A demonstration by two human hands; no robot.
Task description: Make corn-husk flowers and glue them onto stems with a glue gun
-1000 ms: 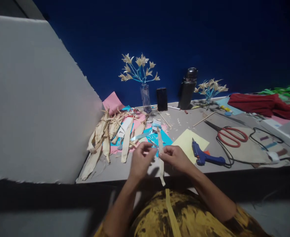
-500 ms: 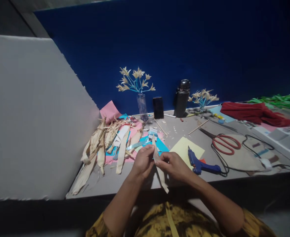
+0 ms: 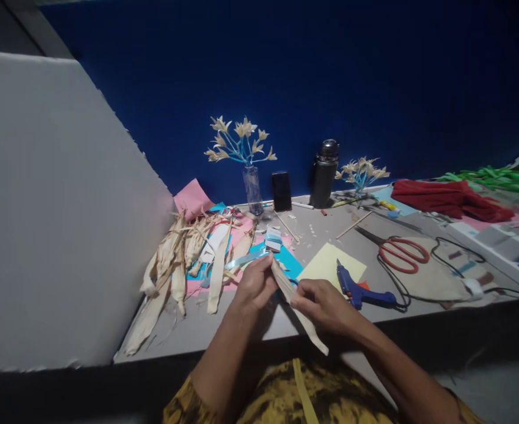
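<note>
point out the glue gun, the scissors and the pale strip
Glue gun (image 3: 351, 289), head view: blue body
Scissors (image 3: 382, 242), head view: where blades meet handles
Pale strip (image 3: 304, 320), head view: lower half

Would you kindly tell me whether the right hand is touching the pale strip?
Touching: the head view shows the right hand gripping the pale strip partway along, its loose end extending beyond the fingers.

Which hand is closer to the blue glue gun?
The right hand. It is just left of the blue glue gun, holding the middle of a pale strip. The left hand is farther left, at the strip's upper end.
</note>
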